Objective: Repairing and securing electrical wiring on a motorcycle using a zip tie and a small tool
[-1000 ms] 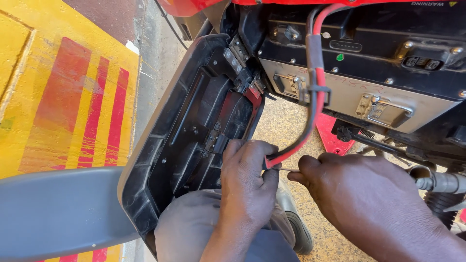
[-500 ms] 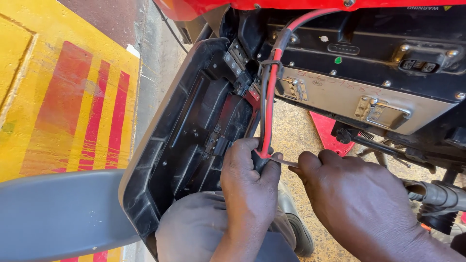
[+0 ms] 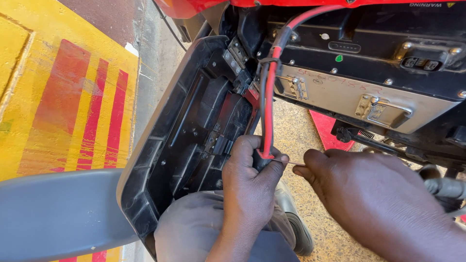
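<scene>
Red cable (image 3: pixel 268 111) pinched in left hand (image 3: pixel 250 179); right hand (image 3: pixel 369 189) gripping thin wire (image 3: pixel 291 163).

At the top right edge you see a small yellow triangular warning label (image 3: pixel 452 4) with pale lettering beside it on the dark casing (image 3: pixel 369 29).

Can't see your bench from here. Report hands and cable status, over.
Left hand shut on red and black cable at its lower end. Right hand pinching thin wire beside it. Open black plastic cover close behind left hand.
</scene>
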